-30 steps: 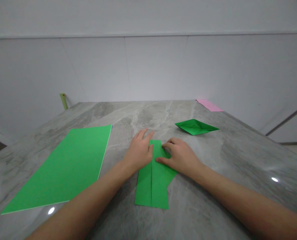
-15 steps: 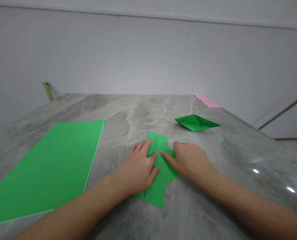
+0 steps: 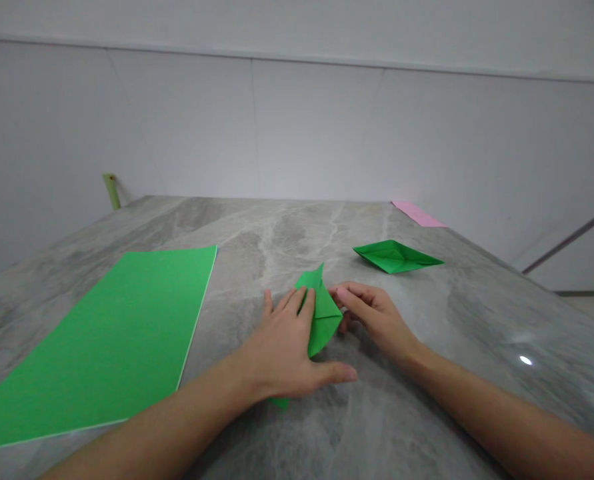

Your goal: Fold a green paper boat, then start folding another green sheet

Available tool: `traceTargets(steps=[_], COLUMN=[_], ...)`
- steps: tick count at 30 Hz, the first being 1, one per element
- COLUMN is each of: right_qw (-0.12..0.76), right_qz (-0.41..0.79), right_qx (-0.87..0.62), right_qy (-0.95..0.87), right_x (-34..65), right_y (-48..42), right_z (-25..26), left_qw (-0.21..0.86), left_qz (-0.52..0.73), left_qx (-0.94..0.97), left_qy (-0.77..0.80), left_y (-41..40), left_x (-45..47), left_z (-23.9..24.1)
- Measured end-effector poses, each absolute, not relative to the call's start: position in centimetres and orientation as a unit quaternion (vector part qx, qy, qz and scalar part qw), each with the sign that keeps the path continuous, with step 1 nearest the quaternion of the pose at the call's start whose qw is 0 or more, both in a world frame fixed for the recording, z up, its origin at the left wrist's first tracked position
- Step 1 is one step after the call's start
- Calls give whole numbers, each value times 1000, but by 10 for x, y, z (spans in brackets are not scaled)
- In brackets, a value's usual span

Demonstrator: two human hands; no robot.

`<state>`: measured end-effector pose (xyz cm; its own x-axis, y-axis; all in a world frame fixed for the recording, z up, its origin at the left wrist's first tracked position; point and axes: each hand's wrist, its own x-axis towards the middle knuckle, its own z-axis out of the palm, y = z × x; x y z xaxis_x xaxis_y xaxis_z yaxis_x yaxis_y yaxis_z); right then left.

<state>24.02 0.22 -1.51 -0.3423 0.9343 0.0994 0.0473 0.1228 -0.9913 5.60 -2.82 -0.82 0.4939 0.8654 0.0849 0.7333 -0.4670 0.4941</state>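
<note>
A partly folded green sheet of paper (image 3: 325, 325) lies on the grey marbled tabletop in front of me. Its right side is raised into a pointed flap, with a crease running to the tip. My left hand (image 3: 289, 347) presses on it, palm down, fingers spread and thumb stretched to the right; it hides much of the sheet. At the flap's right edge, my right hand (image 3: 369, 313) has its fingers curled and thumb drawn in close, gripping the paper's edge; the fingertips are partly hidden. Beyond that hand sits a folded green paper boat shape (image 3: 397, 257).
A stack of flat green paper (image 3: 121, 327) lies on the left of the tabletop (image 3: 277, 230). A pink sheet (image 3: 419, 214) rests at the far right edge. A pale green strip (image 3: 111, 191) stands at the far left, by the white wall (image 3: 307, 133).
The green sheet's right side, flat before, is now raised and folded toward the left. My left thumb has swung outward, and my right hand has turned and curled at the flap's edge.
</note>
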Motion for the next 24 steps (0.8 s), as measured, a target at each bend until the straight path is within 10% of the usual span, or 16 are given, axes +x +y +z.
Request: traceTargets(steps=[11, 24], right_qw=[479, 500], right_qz=[442, 532], right_qx=[-466, -409], right_qy=[-598, -547], right_x=[247, 248], right_y=[9, 9], right_z=[-19, -25], left_qw=[552, 703], left_qz=[541, 508], left_qx=[468, 328], left_qy=[429, 375], left_y=[-20, -14], left_x=[55, 58], left_z=[7, 4])
